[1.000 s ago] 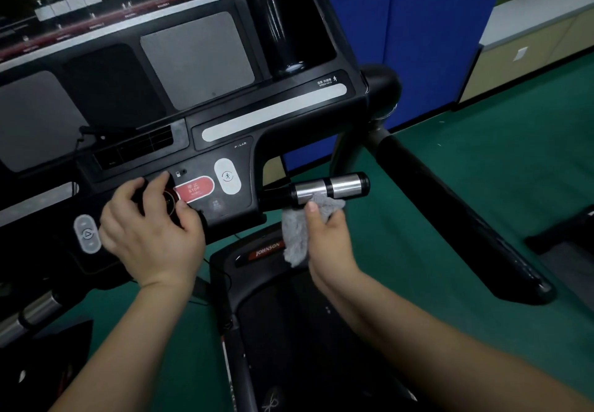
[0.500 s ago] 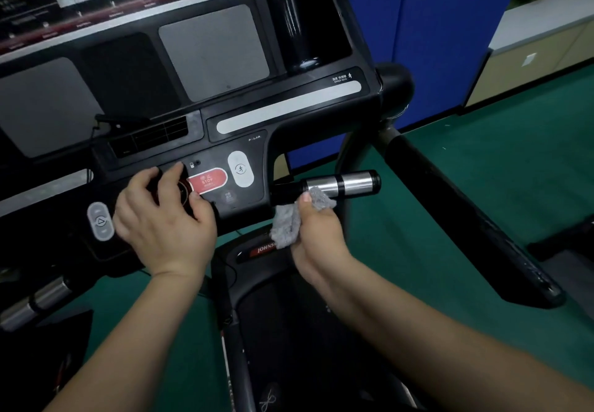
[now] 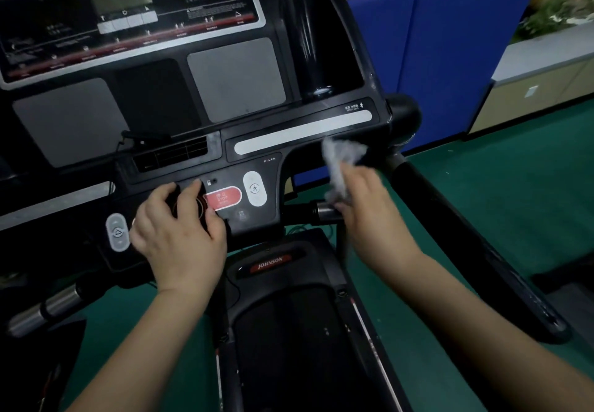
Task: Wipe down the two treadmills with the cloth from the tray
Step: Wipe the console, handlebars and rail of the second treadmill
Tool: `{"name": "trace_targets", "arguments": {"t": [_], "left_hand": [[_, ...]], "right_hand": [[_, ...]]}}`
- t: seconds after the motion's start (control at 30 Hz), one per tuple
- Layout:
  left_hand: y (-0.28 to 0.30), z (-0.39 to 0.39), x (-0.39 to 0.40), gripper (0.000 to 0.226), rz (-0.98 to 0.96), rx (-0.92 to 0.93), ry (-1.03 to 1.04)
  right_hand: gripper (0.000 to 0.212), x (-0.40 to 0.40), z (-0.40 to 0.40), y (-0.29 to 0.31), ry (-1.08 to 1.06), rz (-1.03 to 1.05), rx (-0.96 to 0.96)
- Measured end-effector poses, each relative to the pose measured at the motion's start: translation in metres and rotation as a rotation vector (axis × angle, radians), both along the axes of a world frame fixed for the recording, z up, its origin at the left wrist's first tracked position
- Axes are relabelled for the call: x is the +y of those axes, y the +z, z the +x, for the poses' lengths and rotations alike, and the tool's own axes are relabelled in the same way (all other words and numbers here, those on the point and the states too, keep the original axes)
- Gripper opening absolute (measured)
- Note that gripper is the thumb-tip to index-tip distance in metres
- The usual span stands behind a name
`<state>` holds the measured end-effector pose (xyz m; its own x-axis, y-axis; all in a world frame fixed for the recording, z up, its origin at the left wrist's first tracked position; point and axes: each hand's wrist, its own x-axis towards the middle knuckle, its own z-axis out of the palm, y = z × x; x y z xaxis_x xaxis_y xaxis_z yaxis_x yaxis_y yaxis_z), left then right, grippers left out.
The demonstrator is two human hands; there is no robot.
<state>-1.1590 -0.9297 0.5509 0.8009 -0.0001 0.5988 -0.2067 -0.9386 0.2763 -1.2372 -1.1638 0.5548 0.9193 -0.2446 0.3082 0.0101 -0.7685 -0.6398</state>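
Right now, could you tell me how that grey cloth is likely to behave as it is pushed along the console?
The cloth looks floppy: it hangs crumpled from the right hand. Probably light, since a loose pinch carries it. It will likely bunch rather than slide flat.

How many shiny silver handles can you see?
2. One silver handle sits under the right hand, mostly covered. The other silver handle is at lower left.
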Motion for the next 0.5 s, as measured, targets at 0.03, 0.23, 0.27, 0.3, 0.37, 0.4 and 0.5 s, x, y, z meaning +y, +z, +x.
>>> {"name": "trace_targets", "arguments": {"t": [0.03,0.23,0.27,0.3,0.37,0.4,0.5], "left_hand": [[0.003,-0.001,-0.001,0.043,-0.009,0.004,0.006],[0.023,0.015,-0.02,0.044,0.049,-0.038,-0.089],[0.025,0.021,-0.024,0.046,0.067,-0.021,-0.1],[0.026,0.025,-0.028,0.048,0.082,-0.001,-0.104],[0.024,0.03,-0.03,0.05,0.105,0.03,-0.098],[0.023,0.031,-0.029,0.05,0.114,0.037,-0.093],[0.021,0.029,-0.029,0.051,0.124,0.043,-0.086]], "right_hand": [[0.058,-0.002,0.007,-0.01,0.019,-0.195,0.087],[0.058,0.038,0.029,-0.028,0.117,-0.407,0.044],[0.053,0.037,0.03,-0.028,0.128,-0.403,0.016],[0.05,0.031,0.029,-0.03,0.145,-0.413,-0.006],[0.048,0.01,0.024,-0.034,0.177,-0.424,-0.009],[0.048,-0.004,0.019,-0.037,0.159,-0.409,-0.015],[0.048,-0.039,0.003,-0.045,0.008,-0.312,-0.018]]}}
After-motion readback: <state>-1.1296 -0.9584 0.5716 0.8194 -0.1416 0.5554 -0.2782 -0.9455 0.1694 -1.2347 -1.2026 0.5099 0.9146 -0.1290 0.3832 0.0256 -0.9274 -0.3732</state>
